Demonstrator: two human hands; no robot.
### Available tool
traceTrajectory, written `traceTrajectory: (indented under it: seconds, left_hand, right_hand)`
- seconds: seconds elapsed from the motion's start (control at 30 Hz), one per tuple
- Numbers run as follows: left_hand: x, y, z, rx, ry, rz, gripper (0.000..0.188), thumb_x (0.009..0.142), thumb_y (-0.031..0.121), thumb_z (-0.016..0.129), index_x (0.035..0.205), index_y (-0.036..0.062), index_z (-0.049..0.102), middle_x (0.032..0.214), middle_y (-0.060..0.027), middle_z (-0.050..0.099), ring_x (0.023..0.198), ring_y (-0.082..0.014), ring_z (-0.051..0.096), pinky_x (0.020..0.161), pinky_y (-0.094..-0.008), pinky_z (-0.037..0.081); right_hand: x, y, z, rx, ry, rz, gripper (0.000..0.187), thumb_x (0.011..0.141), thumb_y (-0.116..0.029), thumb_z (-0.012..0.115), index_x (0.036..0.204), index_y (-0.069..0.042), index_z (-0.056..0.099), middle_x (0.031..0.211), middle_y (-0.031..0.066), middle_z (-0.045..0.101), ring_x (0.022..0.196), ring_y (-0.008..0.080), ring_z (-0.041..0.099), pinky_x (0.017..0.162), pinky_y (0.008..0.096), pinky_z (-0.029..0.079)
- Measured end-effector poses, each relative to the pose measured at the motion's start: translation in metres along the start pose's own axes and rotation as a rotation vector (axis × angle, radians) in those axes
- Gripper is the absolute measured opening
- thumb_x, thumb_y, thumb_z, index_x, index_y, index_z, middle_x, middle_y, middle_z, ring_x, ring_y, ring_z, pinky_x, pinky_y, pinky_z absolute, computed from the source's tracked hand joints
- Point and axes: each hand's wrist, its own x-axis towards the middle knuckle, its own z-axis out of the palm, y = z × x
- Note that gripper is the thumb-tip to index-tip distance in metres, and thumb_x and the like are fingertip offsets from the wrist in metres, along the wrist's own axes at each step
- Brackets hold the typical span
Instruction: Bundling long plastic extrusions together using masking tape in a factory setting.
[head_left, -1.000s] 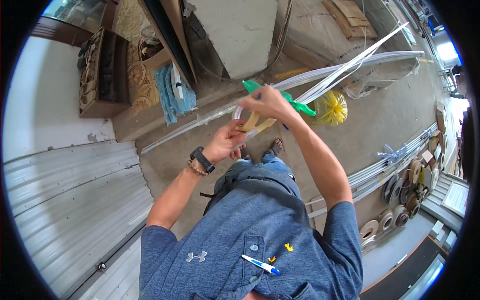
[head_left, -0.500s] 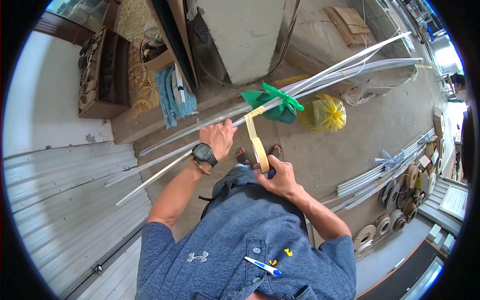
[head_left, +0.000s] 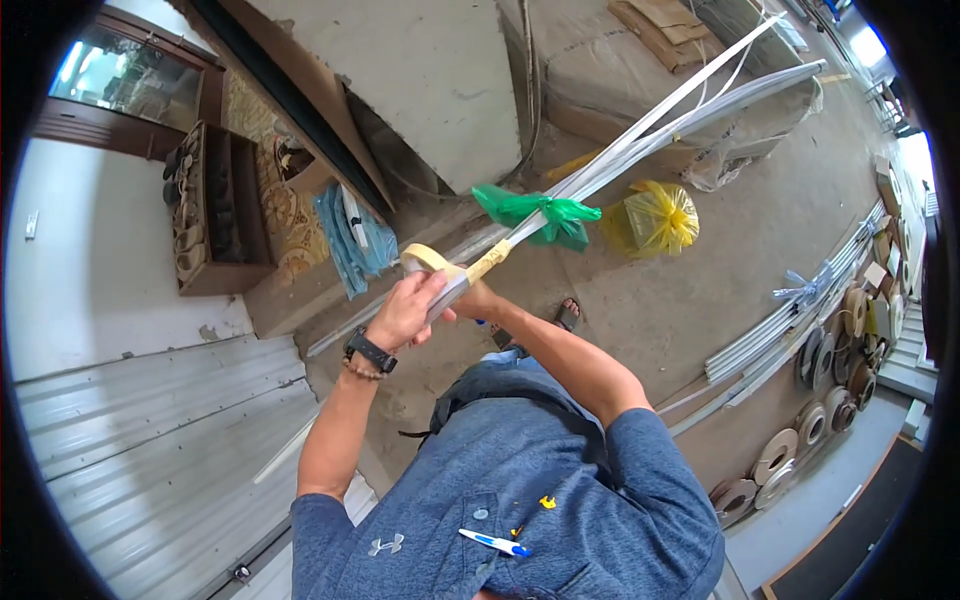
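A bundle of long white strips [head_left: 640, 140] runs from the upper right down to my hands. Yellowish masking tape [head_left: 490, 262] is wrapped around it just below a green plastic bag [head_left: 540, 214] tied round the strips. My left hand [head_left: 398, 315] is closed at the near end of the wrap, its fingers against a roll of masking tape [head_left: 428, 257] that stands above the bundle. My right hand [head_left: 480, 300] reaches across under the strips, close beside the left. Its fingers are mostly hidden behind the bundle and the left hand.
A yellow plastic-wrapped bundle [head_left: 660, 220] stands on the floor to the right. Further right lie more tied strips [head_left: 770, 320] and several edging rolls [head_left: 775, 455]. A shoe rack [head_left: 225, 220] and corrugated metal sheeting [head_left: 150, 430] are at left. A pillar [head_left: 430, 90] rises ahead.
The tape roll has gone from my right hand, over the strips, to the left hand's fingers. My right hand has moved left beneath the bundle. The stretched length of tape now lies around the strips.
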Motion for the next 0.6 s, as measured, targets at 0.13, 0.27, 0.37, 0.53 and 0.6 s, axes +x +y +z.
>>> traceTrajectory:
  seconds: [0.13,0.27,0.37,0.53,0.6]
  left_hand:
    - [0.011,-0.014,0.001,-0.240,-0.042,0.007,0.031,0.105,0.027,0.045,0.128,0.0056,0.049,0.093,-0.0089,0.066,0.051,-0.0112,0.057,0.033,-0.0220,0.041]
    - [0.024,-0.017,0.015,-0.332,-0.121,0.074,0.031,0.105,0.024,0.047,0.131,0.0075,0.047,0.092,-0.0083,0.067,0.053,-0.0118,0.060,0.035,-0.0220,0.044]
    - [0.030,-0.019,0.009,-0.438,-0.285,0.021,0.034,0.104,0.022,0.047,0.136,0.0105,0.044,0.093,-0.0096,0.068,0.053,-0.0121,0.060,0.038,-0.0222,0.046]
    - [0.032,-0.034,0.000,-0.535,-0.291,0.016,0.034,0.103,0.017,0.050,0.136,0.0132,0.044,0.097,-0.0137,0.069,0.052,-0.0139,0.059,0.042,-0.0243,0.046]
    - [0.031,-0.035,-0.004,-0.591,-0.337,0.048,0.034,0.102,0.014,0.051,0.136,0.0137,0.044,0.098,-0.0156,0.068,0.052,-0.0152,0.059,0.043,-0.0247,0.046]
  right_hand:
    - [0.004,-0.032,-0.011,0.065,-0.185,0.343,0.053,0.081,-0.008,0.073,0.131,-0.008,0.056,0.104,0.0044,0.067,0.094,0.0145,0.063,0.080,0.0320,0.053]
    - [-0.019,0.001,-0.006,0.249,0.069,-0.114,0.052,0.080,-0.005,0.074,0.128,-0.007,0.057,0.101,0.0029,0.066,0.090,0.0127,0.062,0.076,0.0296,0.052]
    - [-0.051,-0.012,-0.040,0.139,0.095,0.096,0.042,0.082,-0.007,0.074,0.121,-0.003,0.061,0.097,0.0017,0.064,0.075,0.0102,0.055,0.067,0.0277,0.049]
    - [-0.116,-0.074,-0.102,0.620,0.623,0.545,0.028,0.087,-0.008,0.070,0.114,-0.003,0.064,0.087,0.0010,0.061,0.056,0.0067,0.044,0.047,0.0219,0.037]
    - [-0.133,-0.095,-0.132,1.313,0.600,0.565,0.018,0.092,-0.017,0.066,0.104,-0.003,0.063,0.085,0.0025,0.059,0.054,0.0089,0.043,0.046,0.0211,0.038]
